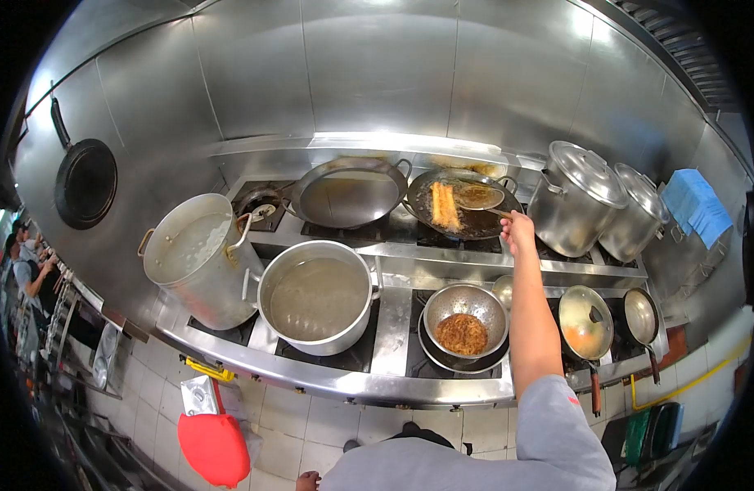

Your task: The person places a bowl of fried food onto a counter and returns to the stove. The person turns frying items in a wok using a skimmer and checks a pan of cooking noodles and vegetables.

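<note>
My right hand (518, 231) is closed round the handle of a wide, shallow skimmer (481, 197). The skimmer's round head is over the right side of a dark wok (467, 232), close to several long golden fried rolls (445, 206) lying side by side in oil. My right arm reaches across the front burners, passing to the right of a metal bowl (485, 305) with browned fried bits (462, 334) in it. My left hand (308, 481) hangs low at the bottom edge, mostly cut off, so its fingers are not clear.
Left of the wok sits a larger wok (351, 214). Two big pots of cloudy liquid, one tall (205, 282) and one wide (315, 342), stand further left. Lidded pots (569, 217) are at the back right. Lidded pans (585, 323) line the front right. A red stool (213, 450) is on the floor.
</note>
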The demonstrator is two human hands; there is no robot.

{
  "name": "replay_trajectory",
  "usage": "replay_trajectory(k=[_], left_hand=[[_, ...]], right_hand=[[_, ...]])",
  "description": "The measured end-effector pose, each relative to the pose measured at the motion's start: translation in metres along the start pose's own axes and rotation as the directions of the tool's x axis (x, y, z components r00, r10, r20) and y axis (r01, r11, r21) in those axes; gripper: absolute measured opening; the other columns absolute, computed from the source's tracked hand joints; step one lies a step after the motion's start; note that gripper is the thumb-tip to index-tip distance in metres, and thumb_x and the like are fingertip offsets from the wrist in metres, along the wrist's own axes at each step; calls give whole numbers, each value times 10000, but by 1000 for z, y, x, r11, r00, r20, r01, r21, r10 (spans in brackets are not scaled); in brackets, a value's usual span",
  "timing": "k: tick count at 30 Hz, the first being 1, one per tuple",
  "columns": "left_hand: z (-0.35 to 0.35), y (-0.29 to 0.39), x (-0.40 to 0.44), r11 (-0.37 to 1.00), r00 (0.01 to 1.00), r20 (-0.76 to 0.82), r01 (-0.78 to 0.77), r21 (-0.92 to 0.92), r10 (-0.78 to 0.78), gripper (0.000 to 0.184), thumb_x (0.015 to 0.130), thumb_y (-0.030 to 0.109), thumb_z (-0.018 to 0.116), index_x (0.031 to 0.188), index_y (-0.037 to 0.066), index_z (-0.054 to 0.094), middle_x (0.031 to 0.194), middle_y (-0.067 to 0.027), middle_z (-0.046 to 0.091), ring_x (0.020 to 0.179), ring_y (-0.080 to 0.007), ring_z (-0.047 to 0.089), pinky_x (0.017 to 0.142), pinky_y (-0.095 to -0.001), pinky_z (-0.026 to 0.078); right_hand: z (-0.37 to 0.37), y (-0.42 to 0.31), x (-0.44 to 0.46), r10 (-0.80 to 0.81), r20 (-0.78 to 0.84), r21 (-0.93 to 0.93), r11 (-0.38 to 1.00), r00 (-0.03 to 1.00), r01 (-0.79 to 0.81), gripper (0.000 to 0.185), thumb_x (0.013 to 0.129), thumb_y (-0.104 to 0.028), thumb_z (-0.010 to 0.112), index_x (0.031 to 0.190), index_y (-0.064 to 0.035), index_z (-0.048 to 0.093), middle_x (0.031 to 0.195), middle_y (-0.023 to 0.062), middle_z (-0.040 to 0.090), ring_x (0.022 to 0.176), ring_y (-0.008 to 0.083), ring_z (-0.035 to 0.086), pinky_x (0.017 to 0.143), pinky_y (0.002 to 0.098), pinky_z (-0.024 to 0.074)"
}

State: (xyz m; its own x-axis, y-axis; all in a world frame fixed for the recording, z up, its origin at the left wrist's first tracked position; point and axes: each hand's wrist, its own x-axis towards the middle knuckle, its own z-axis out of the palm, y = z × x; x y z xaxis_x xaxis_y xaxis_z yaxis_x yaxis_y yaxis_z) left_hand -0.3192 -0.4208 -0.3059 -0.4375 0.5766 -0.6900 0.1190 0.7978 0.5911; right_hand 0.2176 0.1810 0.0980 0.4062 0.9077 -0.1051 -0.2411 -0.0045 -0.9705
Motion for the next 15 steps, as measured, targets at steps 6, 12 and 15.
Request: replay_trajectory(k=[6,12,15], left_hand=[[3,-30,22,986,994,107,51,-158,-35,304,803,246,604,956,-14,643,796,-77,661,720,-131,588,659,-283,482],[9,-16,9,999,999,35,-28,-16,28,303,795,242,620,961,-11,644,817,-75,665,740,-126,593,670,-274,483],[10,-8,4,997,1000,19,13,-70,-11,302,789,243,628,953,-9,647,817,-75,664,743,-128,594,670,-272,484]], right_hand=[[22,8,4,3,22,69,998,1000,-5,192,920,-232,428,893,-61,511,667,37,544,496,101,455,440,252,420],[20,22,3,2,22,205,979,1000,-6,176,918,-221,440,943,-62,513,691,40,552,508,98,463,461,252,433],[10,24,-8,-15,22,204,979,1000,11,175,920,-218,441,983,-67,503,710,40,555,517,97,466,470,247,427]])
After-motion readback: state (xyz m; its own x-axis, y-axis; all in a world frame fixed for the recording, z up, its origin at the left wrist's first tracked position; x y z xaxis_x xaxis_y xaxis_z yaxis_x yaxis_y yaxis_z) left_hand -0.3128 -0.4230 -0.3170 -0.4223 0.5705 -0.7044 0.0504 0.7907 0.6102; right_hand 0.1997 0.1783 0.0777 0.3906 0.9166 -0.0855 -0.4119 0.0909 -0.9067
